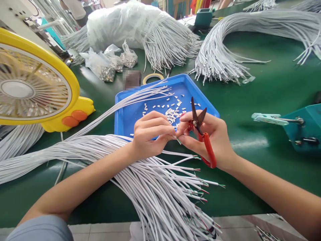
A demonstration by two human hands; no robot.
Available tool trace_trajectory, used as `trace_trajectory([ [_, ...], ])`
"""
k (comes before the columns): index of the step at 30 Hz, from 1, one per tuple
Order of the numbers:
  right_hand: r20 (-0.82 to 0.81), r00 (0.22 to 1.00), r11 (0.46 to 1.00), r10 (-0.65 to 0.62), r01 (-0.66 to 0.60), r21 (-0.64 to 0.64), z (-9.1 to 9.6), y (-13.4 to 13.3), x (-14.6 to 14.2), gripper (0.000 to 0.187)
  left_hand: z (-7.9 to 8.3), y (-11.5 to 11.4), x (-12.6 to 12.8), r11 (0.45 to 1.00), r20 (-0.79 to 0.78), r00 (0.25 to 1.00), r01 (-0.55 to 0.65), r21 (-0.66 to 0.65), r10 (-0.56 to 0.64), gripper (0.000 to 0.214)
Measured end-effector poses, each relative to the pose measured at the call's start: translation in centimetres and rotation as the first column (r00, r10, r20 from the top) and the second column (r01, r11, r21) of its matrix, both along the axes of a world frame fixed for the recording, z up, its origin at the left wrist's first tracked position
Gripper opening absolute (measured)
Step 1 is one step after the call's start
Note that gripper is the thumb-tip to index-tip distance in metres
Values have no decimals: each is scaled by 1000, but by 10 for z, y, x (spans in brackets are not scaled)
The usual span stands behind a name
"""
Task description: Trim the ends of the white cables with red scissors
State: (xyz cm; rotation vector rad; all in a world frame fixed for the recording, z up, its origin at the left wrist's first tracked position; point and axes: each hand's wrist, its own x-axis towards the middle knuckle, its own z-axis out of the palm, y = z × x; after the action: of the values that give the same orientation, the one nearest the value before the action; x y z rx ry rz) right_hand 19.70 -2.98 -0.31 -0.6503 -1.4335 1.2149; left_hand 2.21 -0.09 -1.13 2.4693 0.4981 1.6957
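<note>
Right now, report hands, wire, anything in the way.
Left hand, right hand meet at wire end. Right also holds scissors, blades parted. Cables under left forearm.

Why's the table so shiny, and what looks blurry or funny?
Head view: pale glare, probably reflected light, streaks the glossy dark-green tabletop; head view: blocky dark squares hide something beside the round yellowish tape roll; head view: the red-handled metal scissors in the right hand look fairly crisp, the teal boxy object far back softer.

Cables (160,190) — before and behind tray (126,118)

Left hand (153,134) and right hand (213,135) meet, apparently pinching.
</note>
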Motion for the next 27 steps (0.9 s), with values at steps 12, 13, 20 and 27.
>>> trace_trajectory([
  [12, 46, 999, 1000, -19, 19, 10, 1, 0, 1, 31, -1, -1, 1, 1000, 14, 1000, 11, -4, -11, 11],
  [13, 42, 999, 1000, -18, 18, 4, 1, 0, 1, 32, -1, -1, 1, 1000, 15, 1000, 19, -20, -18, 11],
  [20, 2, 1000, 998, -12, 13, -55, 0, 4, 1, 37, -1, -3, 3, 976, 16, 997, 77, -204, -75, 7],
  [27, -5, 1000, 995, -13, 12, -96, -5, 9, 3, 38, 0, -4, 4, 943, 51, 997, 76, -325, -63, 12],
])
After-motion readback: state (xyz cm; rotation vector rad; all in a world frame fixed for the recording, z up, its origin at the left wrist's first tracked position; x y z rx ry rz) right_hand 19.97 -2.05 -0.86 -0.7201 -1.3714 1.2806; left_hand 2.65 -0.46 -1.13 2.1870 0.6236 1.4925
